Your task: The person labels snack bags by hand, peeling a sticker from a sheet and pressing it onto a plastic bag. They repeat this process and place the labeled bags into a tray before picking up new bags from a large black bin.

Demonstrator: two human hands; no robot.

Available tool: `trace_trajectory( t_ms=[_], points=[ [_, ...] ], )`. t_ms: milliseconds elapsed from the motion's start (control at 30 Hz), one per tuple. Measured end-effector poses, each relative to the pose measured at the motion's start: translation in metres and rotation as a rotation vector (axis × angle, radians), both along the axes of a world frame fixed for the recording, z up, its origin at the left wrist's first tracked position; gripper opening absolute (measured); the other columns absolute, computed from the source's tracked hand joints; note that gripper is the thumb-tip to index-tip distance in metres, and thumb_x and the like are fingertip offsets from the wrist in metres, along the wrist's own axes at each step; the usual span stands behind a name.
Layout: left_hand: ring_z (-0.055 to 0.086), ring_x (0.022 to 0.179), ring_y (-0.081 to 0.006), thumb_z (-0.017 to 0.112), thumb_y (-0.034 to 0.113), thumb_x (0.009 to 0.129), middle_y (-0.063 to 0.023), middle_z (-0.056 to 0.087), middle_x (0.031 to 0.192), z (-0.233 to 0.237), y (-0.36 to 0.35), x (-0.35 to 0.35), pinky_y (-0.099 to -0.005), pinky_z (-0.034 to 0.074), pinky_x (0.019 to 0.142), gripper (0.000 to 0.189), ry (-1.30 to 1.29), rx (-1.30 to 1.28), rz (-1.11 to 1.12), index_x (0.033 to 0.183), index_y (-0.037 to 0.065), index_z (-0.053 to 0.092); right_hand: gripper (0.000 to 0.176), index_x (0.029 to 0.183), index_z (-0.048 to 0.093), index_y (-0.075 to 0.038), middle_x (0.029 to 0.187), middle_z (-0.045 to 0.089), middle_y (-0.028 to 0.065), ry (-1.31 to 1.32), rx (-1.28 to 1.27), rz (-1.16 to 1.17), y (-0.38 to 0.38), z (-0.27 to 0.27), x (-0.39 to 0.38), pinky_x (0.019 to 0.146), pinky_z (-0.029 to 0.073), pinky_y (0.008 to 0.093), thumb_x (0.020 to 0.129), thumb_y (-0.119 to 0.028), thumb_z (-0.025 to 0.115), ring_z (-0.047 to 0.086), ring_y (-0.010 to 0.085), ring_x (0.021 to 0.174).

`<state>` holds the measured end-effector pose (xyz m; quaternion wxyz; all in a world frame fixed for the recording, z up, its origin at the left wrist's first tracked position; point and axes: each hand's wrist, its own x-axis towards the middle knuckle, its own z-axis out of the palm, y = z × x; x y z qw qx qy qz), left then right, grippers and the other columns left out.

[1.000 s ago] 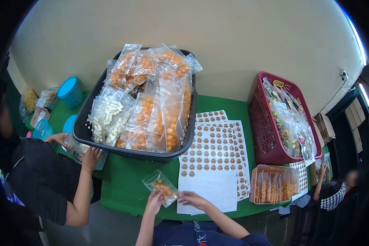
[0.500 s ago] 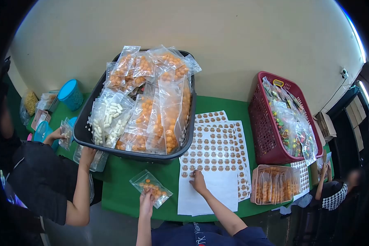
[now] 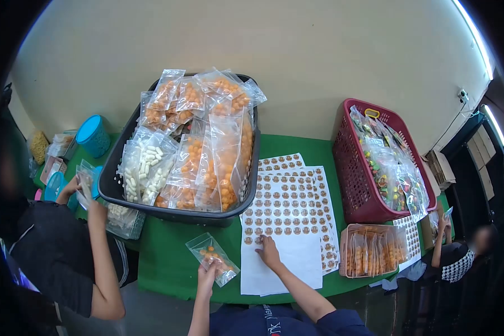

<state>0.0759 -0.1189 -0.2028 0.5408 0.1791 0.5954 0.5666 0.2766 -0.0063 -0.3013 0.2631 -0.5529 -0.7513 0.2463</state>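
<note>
My left hand (image 3: 207, 273) is closed on the lower edge of a clear bag of orange balls (image 3: 215, 259), held above the green table near its front edge. My right hand (image 3: 269, 252) rests on a white sheet of round brown stickers (image 3: 283, 210), its fingertips at the lowest row, by the left end. Whether a sticker is between those fingers is too small to tell. The lower part of the sheet is bare white. Behind my left hand stands a black basket (image 3: 179, 211) heaped with bags of orange balls and white pieces.
A maroon basket (image 3: 350, 162) of colourful bags stands right, with a pink tray (image 3: 350, 271) of orange bags before it. A co-worker (image 3: 56, 252) sits left, holding a bag near blue tubs (image 3: 93, 137). Another person (image 3: 459, 260) is far right.
My left hand and its bag have shifted slightly right and tilted. My right hand remains at the bottom sticker row. The left co-worker's hands have come together at a bag.
</note>
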Motion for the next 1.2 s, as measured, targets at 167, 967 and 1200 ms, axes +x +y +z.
trace_trajectory(
  t_ms=[167,967,1200],
  points=[
    [0.056,0.083,-0.0115,0.052,0.012,0.084,-0.0053,0.057,0.092,0.026,-0.002,0.002,-0.0245,0.045,0.072,0.022,0.133,0.107,-0.056,0.103,0.001,0.049,0.051,0.103,0.043,0.001,0.095,0.047,0.0171,-0.079,-0.032,-0.045,-0.009,0.005,-0.007,0.075,0.040,0.0390,0.060,-0.006,0.070,0.047,0.0336,0.088],
    [0.054,0.088,-0.0113,0.051,0.005,0.083,-0.0059,0.054,0.098,0.027,-0.024,-0.007,-0.0249,0.045,0.077,0.034,0.187,0.215,-0.058,0.114,-0.003,0.040,0.047,0.096,0.045,-0.002,0.095,0.049,0.0179,-0.126,-0.153,-0.101,-0.001,0.006,-0.009,0.074,0.043,0.0403,0.059,-0.009,0.073,0.051,0.0343,0.088],
    [0.054,0.088,-0.0111,0.049,0.004,0.084,-0.0036,0.054,0.097,0.037,-0.025,0.002,-0.0251,0.043,0.078,0.028,0.143,0.197,-0.020,0.111,0.000,0.043,0.048,0.099,0.044,-0.002,0.093,0.051,0.0163,-0.165,-0.166,-0.074,0.001,0.008,-0.008,0.070,0.044,0.0411,0.060,-0.007,0.071,0.052,0.0343,0.086]
  ],
)
